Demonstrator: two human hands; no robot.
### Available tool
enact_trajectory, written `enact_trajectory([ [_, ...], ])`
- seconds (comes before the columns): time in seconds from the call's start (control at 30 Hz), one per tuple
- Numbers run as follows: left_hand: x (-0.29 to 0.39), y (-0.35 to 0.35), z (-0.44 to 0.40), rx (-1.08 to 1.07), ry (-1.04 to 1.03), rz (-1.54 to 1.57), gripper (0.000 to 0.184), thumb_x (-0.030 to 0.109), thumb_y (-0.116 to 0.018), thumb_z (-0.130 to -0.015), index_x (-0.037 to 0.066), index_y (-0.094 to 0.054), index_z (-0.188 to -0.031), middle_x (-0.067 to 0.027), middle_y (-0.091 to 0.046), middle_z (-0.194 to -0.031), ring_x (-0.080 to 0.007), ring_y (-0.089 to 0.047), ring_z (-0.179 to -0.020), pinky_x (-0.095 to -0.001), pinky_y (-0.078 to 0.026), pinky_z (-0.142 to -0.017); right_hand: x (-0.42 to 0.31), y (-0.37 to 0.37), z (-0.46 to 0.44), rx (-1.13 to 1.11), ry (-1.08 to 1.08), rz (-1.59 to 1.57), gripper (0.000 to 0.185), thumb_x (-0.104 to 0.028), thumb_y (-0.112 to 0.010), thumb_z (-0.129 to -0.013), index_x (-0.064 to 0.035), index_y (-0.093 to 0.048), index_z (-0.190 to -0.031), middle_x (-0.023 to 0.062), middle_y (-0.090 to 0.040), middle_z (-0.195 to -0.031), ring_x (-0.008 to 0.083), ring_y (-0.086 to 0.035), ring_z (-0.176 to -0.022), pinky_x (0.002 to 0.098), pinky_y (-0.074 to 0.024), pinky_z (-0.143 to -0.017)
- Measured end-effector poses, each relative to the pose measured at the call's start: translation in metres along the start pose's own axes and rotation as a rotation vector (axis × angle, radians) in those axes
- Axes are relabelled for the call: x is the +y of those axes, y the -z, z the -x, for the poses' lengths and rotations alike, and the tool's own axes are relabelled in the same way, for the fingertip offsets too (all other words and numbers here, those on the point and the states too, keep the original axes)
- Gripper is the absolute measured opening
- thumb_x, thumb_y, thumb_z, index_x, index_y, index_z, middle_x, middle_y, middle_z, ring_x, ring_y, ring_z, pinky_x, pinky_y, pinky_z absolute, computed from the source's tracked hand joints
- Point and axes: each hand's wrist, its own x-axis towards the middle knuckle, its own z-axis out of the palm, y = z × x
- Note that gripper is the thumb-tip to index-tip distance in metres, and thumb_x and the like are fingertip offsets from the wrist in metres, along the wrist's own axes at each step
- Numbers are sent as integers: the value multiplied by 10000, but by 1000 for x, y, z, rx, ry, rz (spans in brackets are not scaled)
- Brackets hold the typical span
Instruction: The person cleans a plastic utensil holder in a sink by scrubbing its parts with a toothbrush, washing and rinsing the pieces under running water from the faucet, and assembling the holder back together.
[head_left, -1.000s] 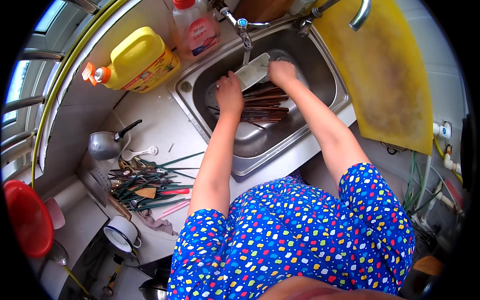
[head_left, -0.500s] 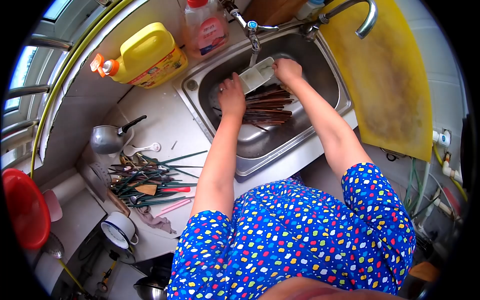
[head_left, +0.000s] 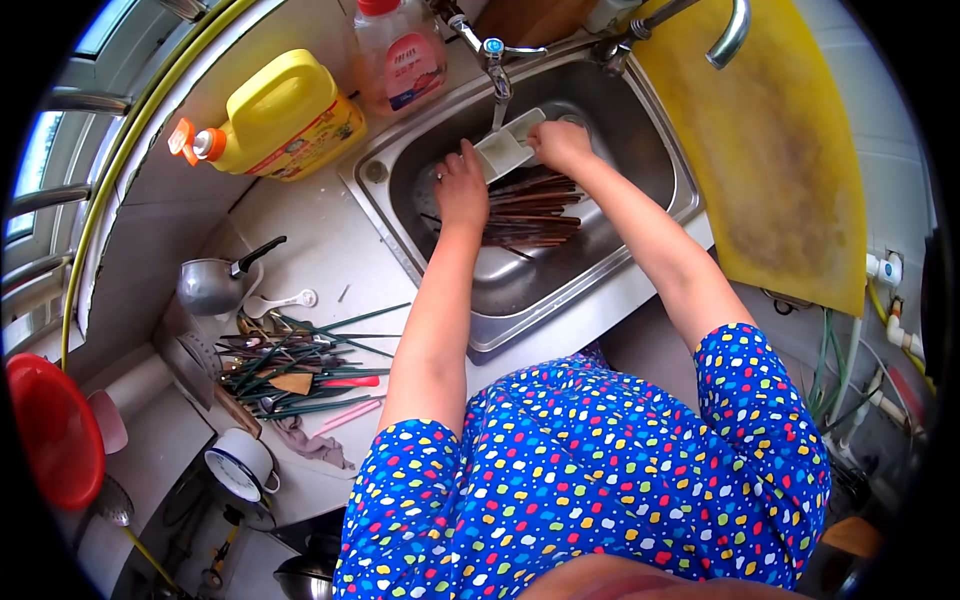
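A white utensil holder with compartments (head_left: pixel 503 153) is tilted under the tap, inside the steel sink (head_left: pixel 505 312). My left hand (head_left: pixel 462 188) grips its left end, fingers along the side wall. At the other end, my right hand (head_left: pixel 562 146) has its fingers closed at the right compartment; whether they pinch the wall or a small item is hidden. Below the holder, a bundle of brown chopsticks (head_left: pixel 535 212) lies on the sink floor. The tap's spout (head_left: pixel 501 112) points down just above the holder.
On the counter left of the sink lies a pile of chopsticks and cutlery (head_left: pixel 290 365), near a small pot (head_left: pixel 210 287) and a white spoon (head_left: pixel 283 302). A yellow jug (head_left: pixel 290 115) and a clear soap bottle (head_left: pixel 400 60) stand behind. A yellow board (head_left: pixel 770 150) leans at right.
My right hand has shifted slightly left, its fingertips now further over the holder's right compartment. My left hand stays on the holder. The whole view has moved a little.
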Motion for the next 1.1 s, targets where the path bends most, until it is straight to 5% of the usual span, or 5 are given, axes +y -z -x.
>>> enact_trajectory([
  [0.4,1,-4,0,-4,13,9,627,133,-558,-775,43,-324,-1350,-144,-472,-1057,-309,-518,-970,-384,-495,-761,8,13,-8,72,-79,-42,199,-266,-574,-787,-123,-689,-863,155,-659,-876,320,-634,-846,430,-495,-727],
  [0.5,4,-5,0,-1,9,24,622,132,-549,-781,51,-323,-1354,-143,-472,-1059,-308,-519,-966,-388,-493,-771,10,10,-5,30,-18,163,205,-289,-542,-811,-141,-676,-857,128,-655,-835,321,-621,-825,440,-487,-704],
  [0.73,6,-5,0,-17,24,-21,650,123,-551,-786,50,-287,-1374,-147,-459,-1098,-323,-511,-992,-419,-488,-778,-2,19,-7,39,-56,166,189,-197,-527,-768,-122,-699,-793,163,-661,-841,322,-641,-819,430,-503,-715],
  [0.9,5,-3,-1,-27,21,45,645,118,-560,-780,73,-297,-1367,-154,-451,-1107,-332,-512,-998,-423,-482,-794,1,22,-9,-36,-10,79,223,-149,-517,-763,-147,-698,-894,127,-667,-896,303,-637,-871,421,-503,-733],
  [1.1,2,-11,-2,-19,13,77,671,139,-623,-749,95,-312,-1341,-156,-441,-1116,-348,-507,-1021,-438,-482,-793,19,30,-5,259,244,301,261,-60,-532,-737,-141,-674,-940,80,-647,-891,276,-629,-842,381,-514,-715],
])
